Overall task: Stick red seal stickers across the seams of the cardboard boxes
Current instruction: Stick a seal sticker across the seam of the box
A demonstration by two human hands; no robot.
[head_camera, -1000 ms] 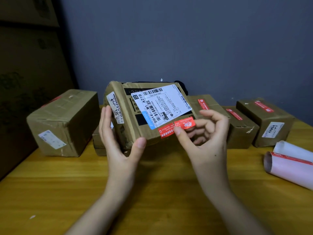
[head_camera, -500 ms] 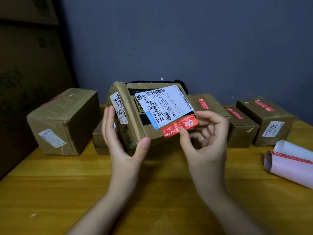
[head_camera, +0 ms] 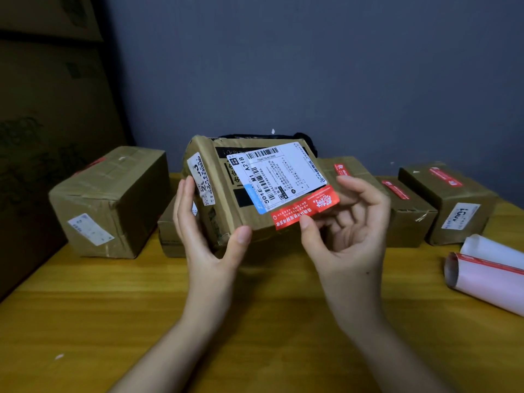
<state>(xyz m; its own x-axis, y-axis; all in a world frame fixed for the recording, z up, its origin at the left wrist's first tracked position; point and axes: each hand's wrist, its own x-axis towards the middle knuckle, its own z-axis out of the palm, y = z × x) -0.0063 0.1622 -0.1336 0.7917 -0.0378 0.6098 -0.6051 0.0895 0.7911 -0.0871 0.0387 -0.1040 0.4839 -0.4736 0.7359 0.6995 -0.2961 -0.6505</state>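
Note:
I hold a cardboard box (head_camera: pixel 226 194) tilted up above the table, its face with a white shipping label (head_camera: pixel 279 174) towards me. My left hand (head_camera: pixel 207 245) grips the box's lower left corner, thumb in front and fingers on the side. A red seal sticker (head_camera: pixel 306 207) lies along the box's lower edge, its right end past the corner. My right hand (head_camera: pixel 348 236) pinches that edge: the thumb tip sits on the sticker's lower rim and the curled fingers are behind the box.
A large taped box (head_camera: pixel 110 202) stands at the left, a small one (head_camera: pixel 170 236) behind my left hand. Three boxes with red stickers (head_camera: pixel 348 168) (head_camera: pixel 408 211) (head_camera: pixel 448 199) stand at the back right. Rolled sticker sheets (head_camera: pixel 487 276) lie at the right on the wooden table (head_camera: pixel 255 307).
The box has risen a little and shifted right in my hands. My right thumb stays on the sticker's lower edge and has moved with it.

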